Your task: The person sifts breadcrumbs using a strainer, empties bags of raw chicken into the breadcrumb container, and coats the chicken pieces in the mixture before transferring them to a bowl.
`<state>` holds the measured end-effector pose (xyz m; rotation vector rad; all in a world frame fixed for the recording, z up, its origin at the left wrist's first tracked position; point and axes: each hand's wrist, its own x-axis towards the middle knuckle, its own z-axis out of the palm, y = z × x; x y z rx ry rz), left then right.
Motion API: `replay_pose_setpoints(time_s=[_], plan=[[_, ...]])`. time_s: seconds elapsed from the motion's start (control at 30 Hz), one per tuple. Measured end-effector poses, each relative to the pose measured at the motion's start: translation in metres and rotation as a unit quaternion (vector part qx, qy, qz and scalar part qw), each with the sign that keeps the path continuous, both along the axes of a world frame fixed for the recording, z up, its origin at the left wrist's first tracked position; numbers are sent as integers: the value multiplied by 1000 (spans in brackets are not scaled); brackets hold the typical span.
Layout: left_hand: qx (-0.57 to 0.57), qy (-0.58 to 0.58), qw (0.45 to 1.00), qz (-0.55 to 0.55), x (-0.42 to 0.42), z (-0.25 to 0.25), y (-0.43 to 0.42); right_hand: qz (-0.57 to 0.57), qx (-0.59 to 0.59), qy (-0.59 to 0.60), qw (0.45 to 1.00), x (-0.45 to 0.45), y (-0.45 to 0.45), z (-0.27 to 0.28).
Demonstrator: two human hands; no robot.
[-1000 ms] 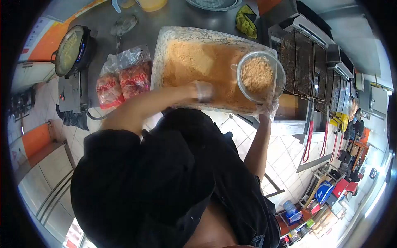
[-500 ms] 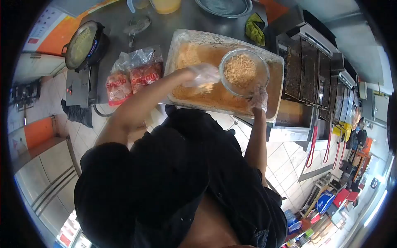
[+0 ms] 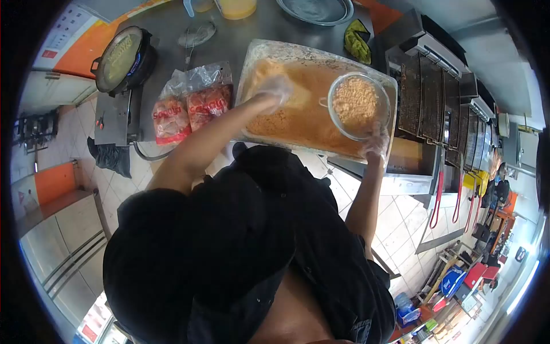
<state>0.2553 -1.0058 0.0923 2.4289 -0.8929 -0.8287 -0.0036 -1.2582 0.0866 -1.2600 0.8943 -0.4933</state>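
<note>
My right hand point(image 3: 375, 143), in a clear plastic glove, grips the near rim of a round sieve point(image 3: 334, 117). Lumpy orange-tan breading crumbs point(image 3: 355, 98) lie in the sieve, which is over the right part of a large floury tray point(image 3: 321, 53). My left hand point(image 3: 277, 90), gloved as well, is over the loose breading in the tray's left part. Motion smears its fingers, so their pose is unclear. Fine breading point(image 3: 303, 123) covers the tray's bottom.
Two bags of red meat point(image 3: 209, 106) lie left of the tray, with a wire skimmer point(image 3: 196, 34) behind them. A black pan point(image 3: 146, 63) stands at far left. On the right are fryer baskets point(image 3: 409, 100); a yellow-green cloth point(image 3: 357, 41) and metal bowl point(image 3: 316, 11) sit behind.
The sieve and my right hand have shifted right within the tray. My left hand has moved left, away from the sieve, to the breading at the tray's left side.
</note>
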Motion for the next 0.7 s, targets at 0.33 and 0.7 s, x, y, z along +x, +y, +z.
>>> replay_pose_setpoints(time_s=[0.33,0.7], plan=[[154,30,943,-292,-110,-56,-50,-50,-37,51,997,-2,13,9],[91,-60,899,-424,-78,-30,-22,17,-110,149,983,14,18,15]])
